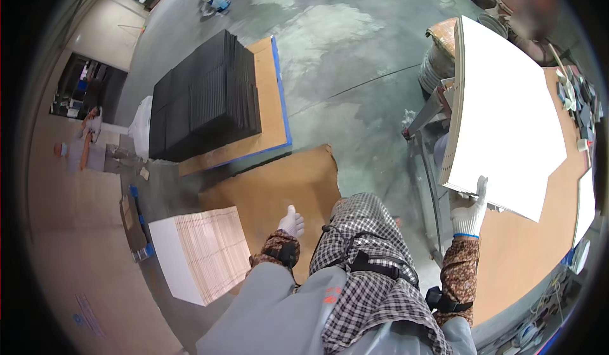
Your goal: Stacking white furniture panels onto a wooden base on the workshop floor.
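A white knit glove covers my right hand, which is at the near edge of a stack of large white boards. Its thumb lies over the top board and the fingers are curled at the edge; how many boards they grip cannot be made out. My left hand, gloved too, hangs low over a brown cardboard sheet on the floor. It holds nothing, and the thumb stands apart from the fingers. Left of it stands a block of stacked white boards with pale reddish-brown edges.
The white boards rest on a wood-coloured table with tools along its far right side. A tall stack of black panels stands on a blue-edged board. A drum is beyond the table. Another person is at the far left.
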### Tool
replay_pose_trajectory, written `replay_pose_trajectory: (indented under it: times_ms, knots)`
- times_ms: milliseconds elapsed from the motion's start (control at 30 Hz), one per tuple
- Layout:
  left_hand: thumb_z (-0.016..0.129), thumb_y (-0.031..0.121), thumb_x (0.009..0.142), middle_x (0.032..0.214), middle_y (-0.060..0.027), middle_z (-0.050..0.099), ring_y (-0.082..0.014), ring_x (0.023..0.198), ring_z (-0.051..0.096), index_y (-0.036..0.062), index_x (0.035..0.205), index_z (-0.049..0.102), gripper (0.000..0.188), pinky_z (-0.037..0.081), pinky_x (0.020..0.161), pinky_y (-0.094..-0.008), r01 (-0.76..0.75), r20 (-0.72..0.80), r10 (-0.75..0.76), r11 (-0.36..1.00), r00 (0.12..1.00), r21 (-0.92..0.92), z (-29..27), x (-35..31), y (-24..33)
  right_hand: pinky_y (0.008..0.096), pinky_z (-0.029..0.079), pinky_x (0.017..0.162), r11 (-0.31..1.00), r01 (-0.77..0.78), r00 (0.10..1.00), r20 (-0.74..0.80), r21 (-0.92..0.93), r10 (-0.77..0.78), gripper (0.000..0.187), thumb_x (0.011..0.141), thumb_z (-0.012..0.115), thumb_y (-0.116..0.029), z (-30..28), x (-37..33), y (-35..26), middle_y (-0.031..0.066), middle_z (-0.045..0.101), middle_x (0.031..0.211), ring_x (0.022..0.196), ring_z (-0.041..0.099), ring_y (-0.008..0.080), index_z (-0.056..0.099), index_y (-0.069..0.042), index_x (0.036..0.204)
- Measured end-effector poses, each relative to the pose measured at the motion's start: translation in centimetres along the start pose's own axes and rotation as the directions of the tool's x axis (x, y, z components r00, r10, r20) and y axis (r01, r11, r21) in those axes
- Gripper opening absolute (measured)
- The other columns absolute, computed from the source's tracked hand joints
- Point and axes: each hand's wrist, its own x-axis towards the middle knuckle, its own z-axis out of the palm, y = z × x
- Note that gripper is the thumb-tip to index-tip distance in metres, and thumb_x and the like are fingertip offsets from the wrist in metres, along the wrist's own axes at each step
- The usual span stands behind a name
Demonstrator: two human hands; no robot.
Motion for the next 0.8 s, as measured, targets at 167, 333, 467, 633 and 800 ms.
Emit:
replay_pose_trajectory:
  times_ms: [167, 333, 467, 633, 800]
  knots:
    - [0.032, 0.062, 0.106, 0.061, 0.0057, 0.018, -0.0121, 0.049, 0.020, 0.0217, 0.066, 0.026, 0.057, 0.018, 0.048, -0.0309, -0.026, 0.014, 0.025, 0.990, 1.000, 0.138, 8.1, 1.8, -2.1, 0.0475, 0.053, 0.101, 0.996, -0.085, 0.992, 0.091, -0.032, 0.087, 0.037, 0.094, 0.074, -0.033, -1.8, 0.5, -1.0, 0.0040, 0.063, 0.116, 0.102, 0.059, 0.0188, 0.065, -0.011, 0.122]
    - [0.034, 0.061, 0.106, 0.070, 0.0026, 0.048, -0.0136, 0.065, 0.049, 0.0170, 0.076, 0.052, 0.056, 0.039, 0.060, -0.0298, -0.154, 0.348, 0.077, 0.968, 0.934, 0.199, 11.7, 4.1, 1.5, 0.0493, 0.053, 0.103, 0.991, -0.128, 0.988, 0.085, -0.044, 0.131, 0.037, 0.094, 0.075, -0.031, -1.9, 0.3, -1.4, 0.0052, 0.063, 0.116, 0.104, 0.060, 0.0208, 0.064, -0.010, 0.123]
    - [0.038, 0.062, 0.105, 0.155, -0.0217, 0.044, -0.0337, 0.141, 0.045, -0.0065, 0.153, 0.036, 0.084, 0.036, 0.115, -0.0454, -0.142, 0.118, 0.100, 0.891, 0.988, 0.431, 21.9, 1.2, 5.6, 0.0510, 0.051, 0.107, 0.991, -0.134, 0.990, 0.047, -0.031, 0.135, 0.043, 0.095, 0.074, -0.033, -0.7, -0.6, -1.5, 0.0077, 0.061, 0.118, 0.110, 0.058, 0.0234, 0.060, -0.008, 0.127]
    - [0.047, 0.065, 0.101, 0.143, -0.0170, 0.057, -0.0288, 0.133, 0.053, -0.0014, 0.145, 0.049, 0.080, 0.040, 0.111, -0.0449, -0.246, 0.350, 0.075, 0.844, 0.934, 0.476, 29.3, 5.1, 10.0, 0.0520, 0.049, 0.109, 0.976, -0.211, 0.976, 0.034, -0.045, 0.213, 0.052, 0.094, 0.074, -0.034, -0.7, -1.9, -2.0, 0.0104, 0.056, 0.129, 0.121, 0.055, 0.0271, 0.053, -0.008, 0.135]
    - [0.050, 0.067, 0.099, 0.148, -0.0162, 0.052, -0.0294, 0.140, 0.047, 0.0003, 0.149, 0.044, 0.084, 0.034, 0.116, -0.0465, -0.434, 0.562, 0.179, 0.825, 0.807, 0.360, 38.4, 5.2, 19.5, 0.0542, 0.046, 0.112, 0.967, -0.247, 0.969, -0.027, -0.062, 0.246, 0.059, 0.095, 0.073, -0.035, -0.3, -2.8, -2.6, 0.0123, 0.052, 0.137, 0.129, 0.051, 0.0310, 0.048, -0.007, 0.140]
